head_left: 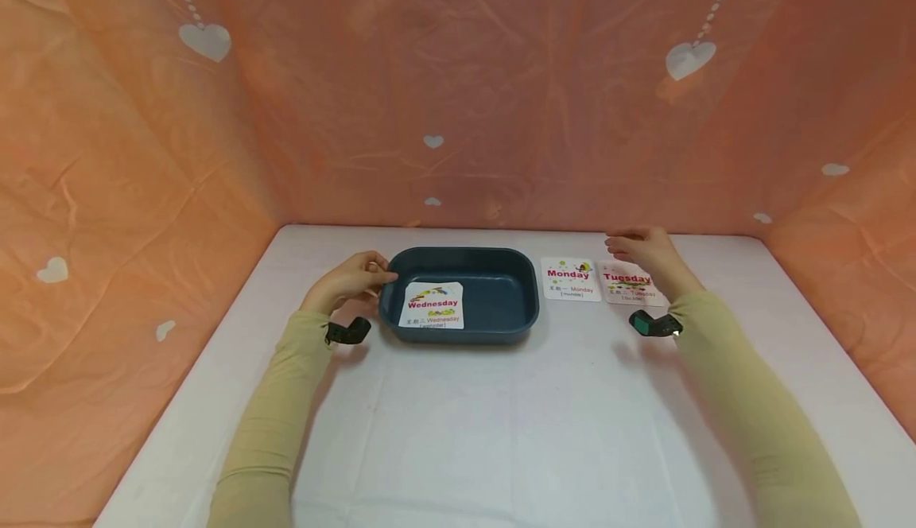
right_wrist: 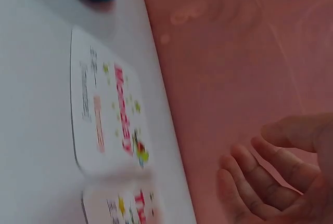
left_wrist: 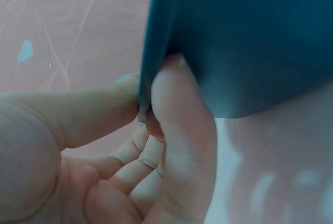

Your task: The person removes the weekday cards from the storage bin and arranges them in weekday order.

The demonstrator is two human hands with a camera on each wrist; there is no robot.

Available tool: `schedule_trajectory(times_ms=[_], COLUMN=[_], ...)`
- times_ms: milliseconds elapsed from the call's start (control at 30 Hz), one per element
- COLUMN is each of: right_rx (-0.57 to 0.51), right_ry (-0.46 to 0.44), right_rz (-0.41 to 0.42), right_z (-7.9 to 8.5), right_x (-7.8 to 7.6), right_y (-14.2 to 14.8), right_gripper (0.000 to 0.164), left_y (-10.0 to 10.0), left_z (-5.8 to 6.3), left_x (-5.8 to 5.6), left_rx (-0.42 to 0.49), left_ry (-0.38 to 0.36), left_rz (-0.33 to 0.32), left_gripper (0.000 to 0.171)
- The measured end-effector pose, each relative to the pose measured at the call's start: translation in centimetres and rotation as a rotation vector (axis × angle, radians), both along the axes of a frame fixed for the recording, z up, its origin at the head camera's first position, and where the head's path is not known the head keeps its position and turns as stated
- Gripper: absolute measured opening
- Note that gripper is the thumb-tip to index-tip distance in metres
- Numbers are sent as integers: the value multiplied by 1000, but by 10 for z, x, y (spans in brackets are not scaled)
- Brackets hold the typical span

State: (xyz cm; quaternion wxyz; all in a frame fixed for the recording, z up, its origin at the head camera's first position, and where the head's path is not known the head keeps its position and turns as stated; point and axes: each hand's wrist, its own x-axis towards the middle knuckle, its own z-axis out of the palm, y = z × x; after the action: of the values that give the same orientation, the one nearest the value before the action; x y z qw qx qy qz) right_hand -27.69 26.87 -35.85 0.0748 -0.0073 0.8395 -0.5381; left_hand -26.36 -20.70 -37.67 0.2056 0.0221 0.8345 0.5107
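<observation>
A dark blue rectangular tray (head_left: pixel 501 335) stands on the table, its left rim pinched between the thumb and index finger of my left hand (head_left: pixel 355 277). In the left wrist view, that thumb and finger lie on either side of the tray wall (left_wrist: pixel 156 31). Inside the tray, at its left, lies a white Wednesday card (head_left: pixel 432 305). My right hand (head_left: pixel 647 254) hovers over the Tuesday card (head_left: pixel 626 285), fingers loosely bent and holding nothing. Left of it, the Monday card (head_left: pixel 570 280) lies face up beside the tray; both show sharply apart from the hand in the right wrist view.
The white table (head_left: pixel 515 425) ends at the back against an orange curtain (head_left: pixel 501 114) with white hearts, which also rises on both sides. A dark wrist camera (head_left: pixel 348 331) sits on the left wrist, another wrist camera (head_left: pixel 654 324) on the right.
</observation>
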Motion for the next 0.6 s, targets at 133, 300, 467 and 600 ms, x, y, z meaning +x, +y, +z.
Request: schedule_trajectory(times_ms=[133,300,467,600], right_rx=[-71,-114,-150,-177], right_ry=[28,65,56,48], right_rz=[30,66,133,184], right_z=[5,12,17,19], right_x=[2,3,3,0], right_y=[-19,-41,-61,-76], right_gripper=[48,43,40,39], left_y=[-1,-2,-2,0], left_z=[-1,-3,-2,-3], left_x=[0,-1,-1,-2], left_rx=[7,18,17,6], left_ry=[2,2,5,8], left_rz=[8,6,2,8], left_gripper=[29,29,29,29])
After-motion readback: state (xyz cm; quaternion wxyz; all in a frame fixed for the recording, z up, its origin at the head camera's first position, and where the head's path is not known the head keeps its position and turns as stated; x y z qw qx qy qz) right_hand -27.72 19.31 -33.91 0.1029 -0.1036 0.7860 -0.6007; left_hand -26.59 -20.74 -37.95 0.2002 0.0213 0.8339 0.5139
